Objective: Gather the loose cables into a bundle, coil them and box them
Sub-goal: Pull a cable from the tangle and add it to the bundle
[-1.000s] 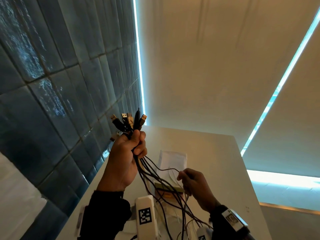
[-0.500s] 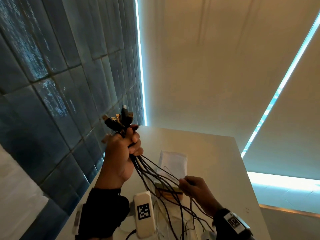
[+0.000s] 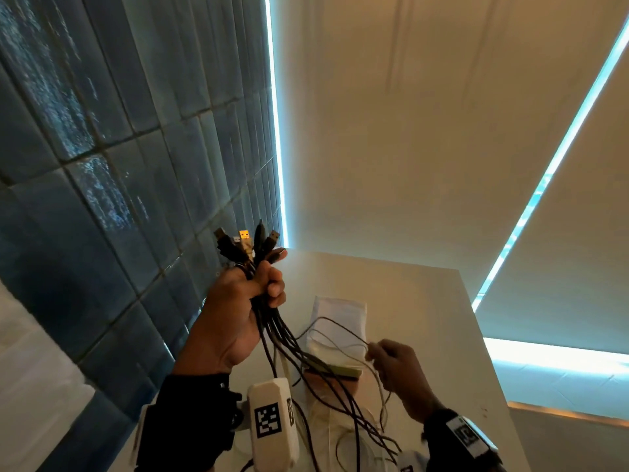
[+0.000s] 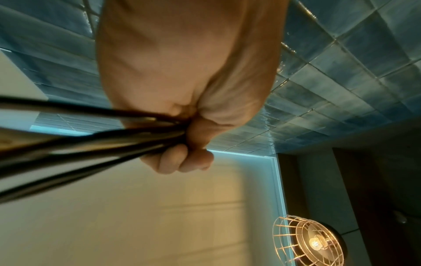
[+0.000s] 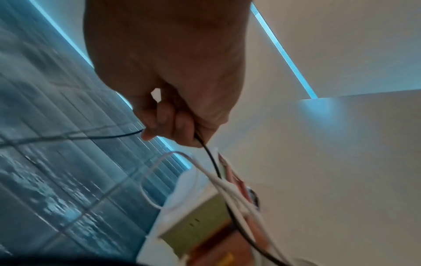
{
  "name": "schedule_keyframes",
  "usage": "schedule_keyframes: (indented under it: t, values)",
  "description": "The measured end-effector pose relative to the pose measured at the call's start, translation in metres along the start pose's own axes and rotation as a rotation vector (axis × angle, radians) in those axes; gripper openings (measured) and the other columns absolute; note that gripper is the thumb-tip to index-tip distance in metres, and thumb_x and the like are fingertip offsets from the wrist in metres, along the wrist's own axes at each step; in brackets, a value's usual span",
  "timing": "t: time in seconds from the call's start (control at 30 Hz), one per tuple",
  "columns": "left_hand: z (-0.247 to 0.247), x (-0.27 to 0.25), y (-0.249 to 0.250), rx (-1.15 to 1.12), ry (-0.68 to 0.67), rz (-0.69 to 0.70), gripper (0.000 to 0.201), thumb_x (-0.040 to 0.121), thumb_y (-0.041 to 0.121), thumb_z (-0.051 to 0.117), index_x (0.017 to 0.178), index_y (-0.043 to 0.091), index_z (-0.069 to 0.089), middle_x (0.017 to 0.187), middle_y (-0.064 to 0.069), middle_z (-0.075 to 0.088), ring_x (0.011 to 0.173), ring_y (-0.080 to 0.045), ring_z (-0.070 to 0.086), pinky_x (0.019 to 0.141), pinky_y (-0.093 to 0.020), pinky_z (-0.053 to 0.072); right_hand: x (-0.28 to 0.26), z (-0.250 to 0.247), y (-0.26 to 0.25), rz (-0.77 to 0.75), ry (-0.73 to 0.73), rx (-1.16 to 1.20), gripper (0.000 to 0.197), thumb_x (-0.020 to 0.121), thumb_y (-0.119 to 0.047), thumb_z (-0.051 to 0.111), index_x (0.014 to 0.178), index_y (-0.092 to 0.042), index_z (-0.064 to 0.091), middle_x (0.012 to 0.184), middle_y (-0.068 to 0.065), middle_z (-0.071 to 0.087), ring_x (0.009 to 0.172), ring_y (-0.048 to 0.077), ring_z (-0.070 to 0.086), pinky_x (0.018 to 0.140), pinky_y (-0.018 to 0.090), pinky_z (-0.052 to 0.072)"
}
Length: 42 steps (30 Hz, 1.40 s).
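My left hand (image 3: 252, 294) is raised above the table and grips a bundle of several dark cables (image 3: 292, 345) just below their USB plugs (image 3: 246, 241), which fan out above the fist. The left wrist view shows the fingers curled round the cables (image 4: 95, 142). The strands hang down toward the table. Lower right, my right hand (image 3: 394, 366) pinches a thin black cable (image 5: 209, 158) that loops back toward the bundle. White cables (image 5: 227, 187) trail beneath the right hand over a small box (image 5: 196, 221) lying on the table.
The white table (image 3: 425, 301) runs along a blue tiled wall (image 3: 102, 165) on the left. A white packet (image 3: 340, 318) lies at the table's middle, behind the box (image 3: 343, 371). A caged lamp (image 4: 312, 241) shows in the left wrist view.
The left hand has shifted slightly right with the bundle, plugs still upward. The right hand has drawn a thin cable out to the right, away from the bundle.
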<state>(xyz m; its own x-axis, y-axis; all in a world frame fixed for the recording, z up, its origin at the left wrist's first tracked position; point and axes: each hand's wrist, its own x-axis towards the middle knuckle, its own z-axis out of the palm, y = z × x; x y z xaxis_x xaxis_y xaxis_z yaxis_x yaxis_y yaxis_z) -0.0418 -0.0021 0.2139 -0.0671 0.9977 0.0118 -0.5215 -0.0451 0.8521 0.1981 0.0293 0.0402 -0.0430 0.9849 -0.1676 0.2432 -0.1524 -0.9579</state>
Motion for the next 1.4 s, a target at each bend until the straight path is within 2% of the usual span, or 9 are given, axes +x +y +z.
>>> schedule_keyframes:
  t: [0.33,0.43,0.53,0.6,0.67,0.73,0.97,1.1,1.4]
  values:
    - [0.021,0.000,-0.019,0.035,0.129,-0.073,0.030,0.102,0.030,0.034,0.082,0.012,0.046,0.057,-0.006,0.050,0.044,-0.017,0.049,0.042,-0.028,0.043,-0.022,0.014,-0.105,-0.378,-0.062,0.327,0.026,0.097,-0.018,0.054,0.082,0.001,0.063,0.053,-0.004,0.037,0.048,0.010,0.028,0.044,0.020,0.025]
    - [0.023,0.002,-0.028,0.150,0.137,-0.091,0.030,0.104,0.030,0.029,0.087,0.013,0.047,0.081,-0.015,0.072,0.068,-0.026,0.070,0.055,-0.034,0.053,-0.027,0.023,-0.116,-0.508,-0.194,0.310,0.023,0.096,-0.020,0.058,0.079,-0.005,0.065,0.053,-0.006,0.041,0.047,0.009,0.031,0.046,0.017,0.029]
    - [0.027,0.002,-0.029,0.056,0.016,-0.126,0.031,0.104,0.030,0.025,0.092,0.016,0.050,0.100,-0.022,0.071,0.090,-0.033,0.071,0.075,-0.043,0.056,-0.027,0.029,-0.113,-0.565,-0.324,0.240,0.021,0.094,-0.016,0.058,0.078,-0.006,0.065,0.055,-0.007,0.044,0.049,0.007,0.034,0.048,0.017,0.030]
    - [0.027,0.001,-0.027,-0.112,-0.036,-0.098,0.032,0.103,0.030,0.029,0.083,0.015,0.049,0.082,-0.013,0.070,0.075,-0.027,0.069,0.072,-0.040,0.055,-0.022,0.030,-0.103,-0.535,-0.343,0.217,0.021,0.094,-0.015,0.058,0.076,-0.007,0.065,0.057,-0.009,0.044,0.051,0.006,0.035,0.050,0.016,0.031]
    - [0.023,0.003,-0.024,-0.224,-0.050,-0.022,0.030,0.100,0.030,0.033,0.076,0.016,0.047,0.064,0.001,0.052,0.053,-0.012,0.050,0.058,-0.028,0.047,-0.014,0.027,-0.088,-0.464,-0.311,0.221,0.023,0.095,-0.017,0.059,0.074,-0.009,0.065,0.058,-0.008,0.046,0.054,0.006,0.036,0.052,0.017,0.032]
    - [0.018,0.005,-0.018,-0.267,-0.078,0.044,0.030,0.099,0.030,0.034,0.074,0.018,0.046,0.060,0.007,0.039,0.047,-0.006,0.033,0.049,-0.021,0.036,-0.007,0.022,-0.066,-0.377,-0.278,0.198,0.026,0.095,-0.018,0.058,0.074,-0.005,0.065,0.060,-0.006,0.048,0.056,0.006,0.038,0.054,0.016,0.032]
    - [0.011,-0.001,0.003,-0.211,-0.121,0.169,0.031,0.098,0.035,0.035,0.073,0.020,0.047,0.055,0.011,0.030,0.043,-0.002,0.024,0.043,-0.018,0.024,0.005,0.016,0.004,-0.160,-0.175,0.050,0.033,0.097,-0.015,0.057,0.064,-0.017,0.064,0.055,-0.011,0.055,0.055,0.002,0.046,0.057,0.015,0.038]
    - [0.013,-0.003,0.009,-0.174,-0.087,0.190,0.034,0.099,0.034,0.034,0.071,0.021,0.047,0.053,0.011,0.029,0.042,-0.002,0.022,0.041,-0.018,0.023,0.010,0.017,0.023,-0.114,-0.104,0.030,0.034,0.095,-0.011,0.059,0.062,-0.014,0.062,0.054,-0.011,0.052,0.052,0.000,0.045,0.054,0.012,0.037]
    - [0.014,-0.010,0.027,-0.098,-0.056,0.221,0.033,0.099,0.035,0.034,0.071,0.020,0.045,0.053,0.010,0.026,0.043,-0.005,0.017,0.043,-0.021,0.017,0.018,0.011,0.063,0.020,-0.017,-0.222,0.039,0.095,-0.025,0.059,0.058,-0.018,0.066,0.053,-0.008,0.057,0.056,0.006,0.048,0.062,0.025,0.038]
